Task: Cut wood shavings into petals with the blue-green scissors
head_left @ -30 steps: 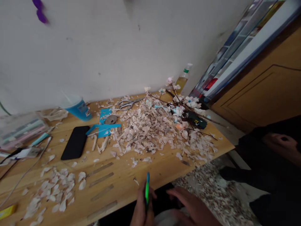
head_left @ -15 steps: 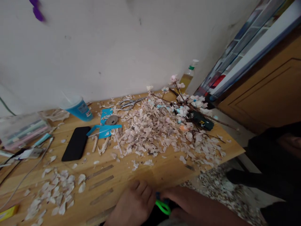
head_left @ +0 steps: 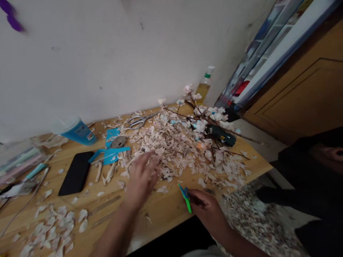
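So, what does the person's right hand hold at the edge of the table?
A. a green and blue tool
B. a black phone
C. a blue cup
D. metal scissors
A: the right hand grips a green and blue tool, while the phone, cup and metal scissors lie apart on the table.

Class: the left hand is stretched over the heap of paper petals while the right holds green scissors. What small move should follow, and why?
Probably lower the left hand and pinch one piece from the petal heap: its fingers hover open at the heap's edge, while the right hand holds the green scissors ready beside it.
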Demonstrator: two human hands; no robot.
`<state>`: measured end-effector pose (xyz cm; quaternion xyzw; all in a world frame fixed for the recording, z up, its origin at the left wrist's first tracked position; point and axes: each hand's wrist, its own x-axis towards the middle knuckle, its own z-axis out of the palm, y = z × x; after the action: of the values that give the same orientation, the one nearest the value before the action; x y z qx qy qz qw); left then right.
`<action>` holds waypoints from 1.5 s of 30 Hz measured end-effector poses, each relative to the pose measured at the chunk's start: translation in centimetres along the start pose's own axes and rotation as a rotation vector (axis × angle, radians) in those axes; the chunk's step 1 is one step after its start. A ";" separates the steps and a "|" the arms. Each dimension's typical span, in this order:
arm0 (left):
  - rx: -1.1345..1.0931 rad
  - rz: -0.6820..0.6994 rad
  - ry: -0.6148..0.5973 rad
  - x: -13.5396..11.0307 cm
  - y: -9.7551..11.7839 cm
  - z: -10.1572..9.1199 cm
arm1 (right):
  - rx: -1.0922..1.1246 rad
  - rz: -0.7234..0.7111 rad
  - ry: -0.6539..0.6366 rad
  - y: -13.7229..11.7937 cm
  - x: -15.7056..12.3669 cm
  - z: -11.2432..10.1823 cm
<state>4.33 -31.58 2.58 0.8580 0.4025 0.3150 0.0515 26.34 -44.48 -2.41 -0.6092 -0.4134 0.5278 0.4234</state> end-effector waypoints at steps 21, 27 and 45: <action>-1.042 -0.824 0.193 5.2 -8.7 1.0 | 0.022 -0.265 -0.308 -3.7 11.8 5.7; -1.271 -0.799 0.303 6.2 -9.7 0.2 | -0.338 -0.501 -0.089 -7.2 14.0 6.8; -1.437 -0.821 0.419 7.5 -8.1 -3.1 | -0.093 -0.255 -0.227 -10.8 14.4 11.3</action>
<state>0.78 -21.24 6.06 0.3271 0.3851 0.6025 0.6178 16.00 -26.65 2.69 -0.5074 -0.5563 0.5157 0.4089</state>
